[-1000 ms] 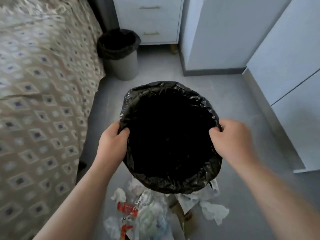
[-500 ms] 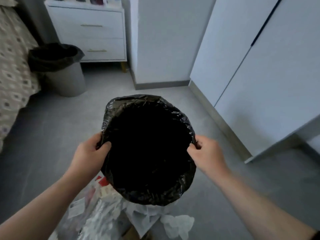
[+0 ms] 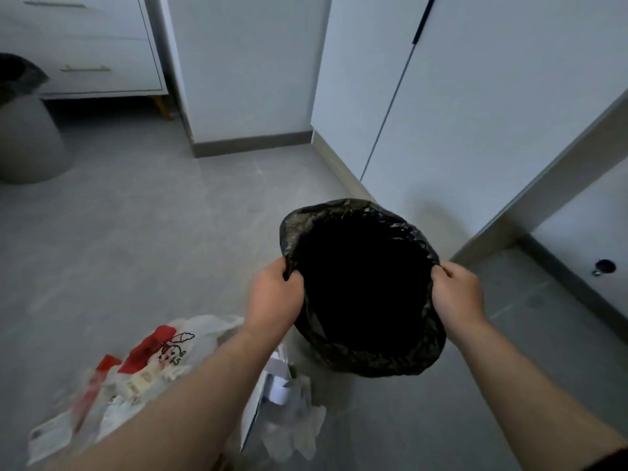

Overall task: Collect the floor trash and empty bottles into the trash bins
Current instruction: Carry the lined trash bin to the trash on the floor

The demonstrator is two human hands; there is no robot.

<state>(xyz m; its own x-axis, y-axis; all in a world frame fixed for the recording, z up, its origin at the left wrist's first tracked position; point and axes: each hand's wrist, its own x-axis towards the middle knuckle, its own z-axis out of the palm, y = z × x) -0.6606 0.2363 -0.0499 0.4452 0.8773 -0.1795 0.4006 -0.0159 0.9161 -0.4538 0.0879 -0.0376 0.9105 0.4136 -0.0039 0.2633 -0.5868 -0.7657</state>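
I hold a round trash bin lined with a black bag (image 3: 343, 212) in both hands, its dark mouth facing me. My left hand (image 3: 273, 295) grips the left rim and my right hand (image 3: 458, 294) grips the right rim. The bin is held above the grey floor, near the white wardrobe. A pile of floor trash (image 3: 146, 365) lies at lower left: a white and red plastic bag, wrappers, crumpled white paper (image 3: 289, 413). My left forearm hides part of the pile. No bottle is clearly visible.
A second grey bin with a black liner (image 3: 23, 130) stands at far left by a white drawer unit (image 3: 95, 45). White wardrobe doors (image 3: 492, 113) line the right side. A small dark doorstop (image 3: 603, 266) sits on the floor at far right.
The view swung right, away from the bed, which is out of sight now. The bin in my hands moved right and lower, toward the wardrobe. The trash pile now lies left of it.
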